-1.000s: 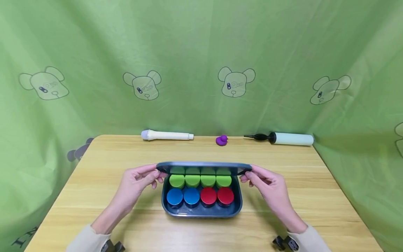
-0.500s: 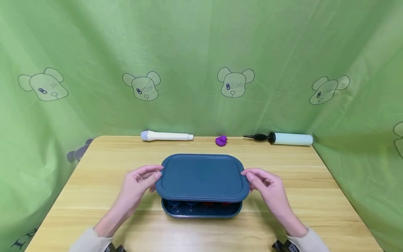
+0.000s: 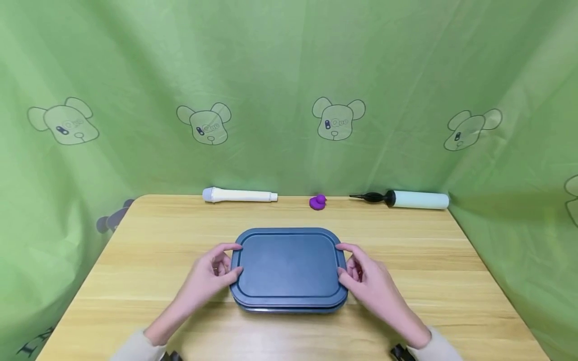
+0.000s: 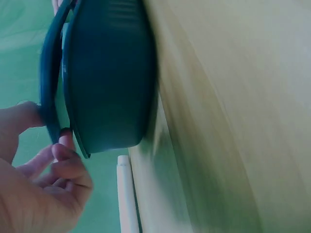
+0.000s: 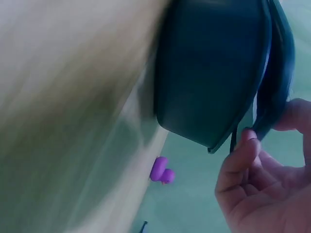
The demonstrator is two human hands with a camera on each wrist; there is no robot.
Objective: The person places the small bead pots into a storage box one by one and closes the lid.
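Observation:
A dark blue rounded lid (image 3: 289,265) covers a matching box (image 3: 290,310) at the front middle of the table. My left hand (image 3: 208,281) holds the lid's left edge, thumb and index finger on its rim. On the opposite edge my right hand (image 3: 370,286) does the same. The left wrist view shows a narrow gap between the lid (image 4: 50,73) and the box (image 4: 109,77), with fingertips at it. A similar gap appears in the right wrist view beside the box wall (image 5: 209,73). Whatever lies inside is hidden under the lid.
Along the back edge of the wooden table (image 3: 149,240) lie a white toy microphone (image 3: 241,195), a purple duck (image 3: 318,202) and a balloon pump (image 3: 417,200). A green curtain (image 3: 271,60) with bear-head prints hangs behind and at both sides.
The lid was tilted up at first, showing green, blue and red round-topped pieces inside. Both hands have swung it flat and lowered it onto the box, covering them.

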